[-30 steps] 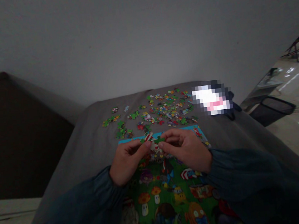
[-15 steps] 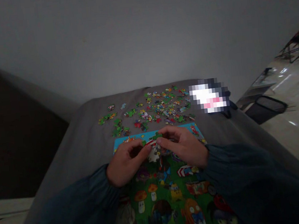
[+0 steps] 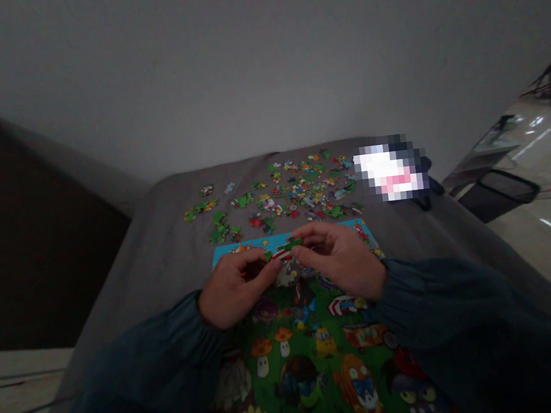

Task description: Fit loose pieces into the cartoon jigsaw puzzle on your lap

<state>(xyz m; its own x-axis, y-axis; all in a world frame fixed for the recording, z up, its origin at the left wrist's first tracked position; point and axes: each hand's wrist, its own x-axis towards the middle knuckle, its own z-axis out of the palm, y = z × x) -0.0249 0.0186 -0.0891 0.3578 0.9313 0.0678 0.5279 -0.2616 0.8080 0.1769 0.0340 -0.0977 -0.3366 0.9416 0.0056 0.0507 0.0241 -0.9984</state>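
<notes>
Dozens of jigsaw pieces (image 3: 294,191) lie loose; cartoon puzzle section (image 3: 302,356) is built (nearest the body); left hand (image 3: 237,287) and right hand (image 3: 339,262) pinch one green-red piece (image 3: 281,253).

The left hand (image 3: 238,288) and right hand (image 3: 340,262) pinch jigsaw pieces (image 3: 283,250) above a cartoon puzzle picture (image 3: 314,368), loose pieces (image 3: 294,191) lying at twelve o'clock.

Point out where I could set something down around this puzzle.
The grey cover is free left of the puzzle, and right of it, below the blurred object. It's crowded beyond the puzzle, where the loose pieces lie, and around the left hand and right hand.
</notes>
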